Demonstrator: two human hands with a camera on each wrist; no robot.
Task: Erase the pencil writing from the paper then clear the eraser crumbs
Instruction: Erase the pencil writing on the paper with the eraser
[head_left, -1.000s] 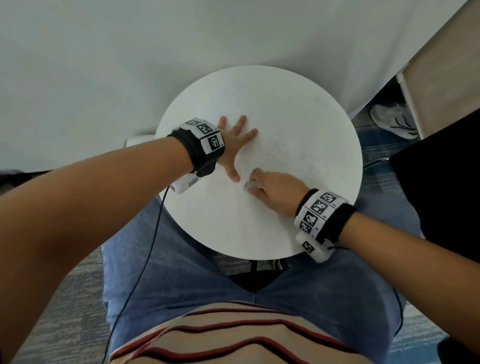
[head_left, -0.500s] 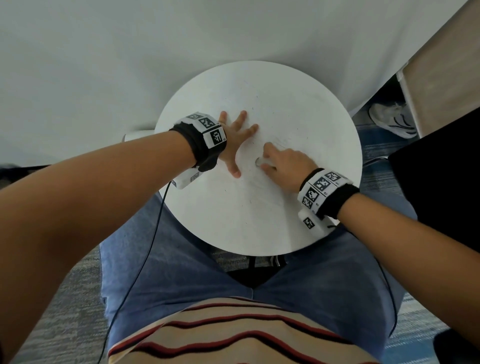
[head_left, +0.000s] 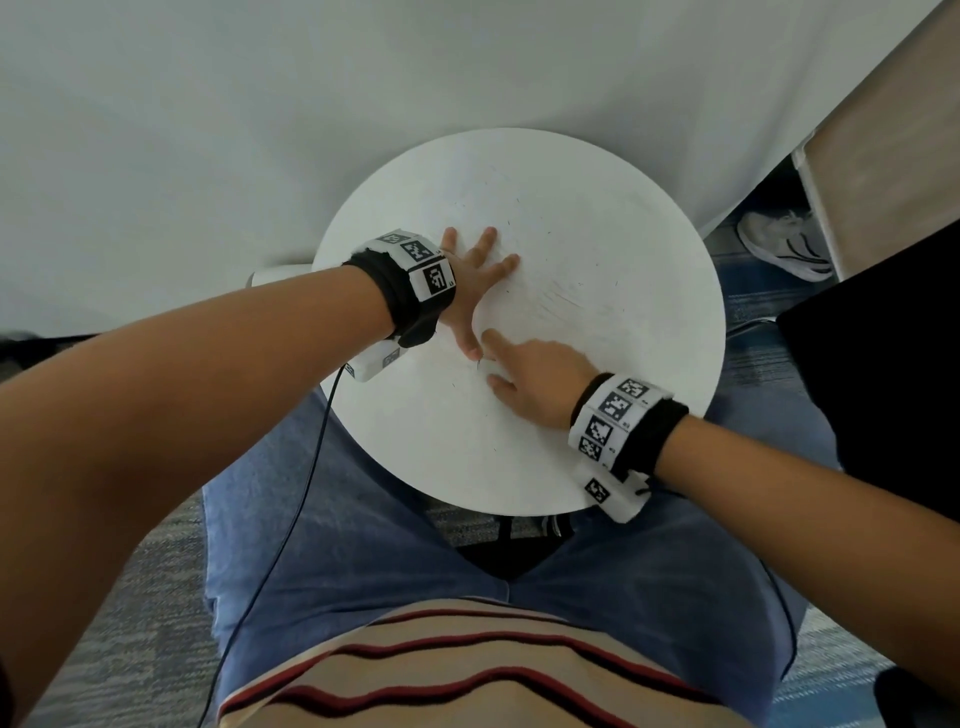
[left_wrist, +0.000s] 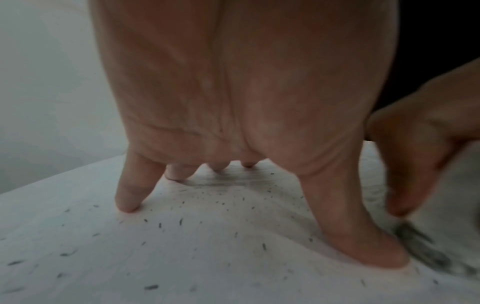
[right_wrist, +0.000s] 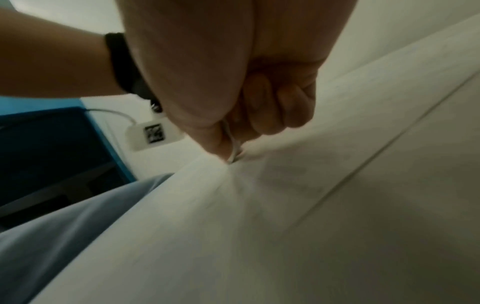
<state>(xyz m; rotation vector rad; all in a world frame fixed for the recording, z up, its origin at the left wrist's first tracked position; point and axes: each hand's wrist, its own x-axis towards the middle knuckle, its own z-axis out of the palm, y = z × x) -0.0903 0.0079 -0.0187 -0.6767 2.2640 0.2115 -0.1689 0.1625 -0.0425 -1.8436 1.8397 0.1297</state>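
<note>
My left hand lies flat with fingers spread, pressing the white paper onto the round table. The left wrist view shows its fingertips and thumb planted on the sheet. My right hand is curled, pinching a small white eraser against the paper just beside the left thumb. The eraser is mostly hidden by the fingers. Faint grey pencil strokes remain right of the left hand, and a dark smudge sits under the right hand. Dark eraser crumbs are scattered over the sheet.
The small table stands over my lap in blue jeans, close to a white wall. A cable hangs from the left wrist. A white shoe and a black object are at the right.
The right hand with the eraser went away from me across the paper, then came back toward the near left, ending beside the left thumb. The left hand stayed pressed in place.
</note>
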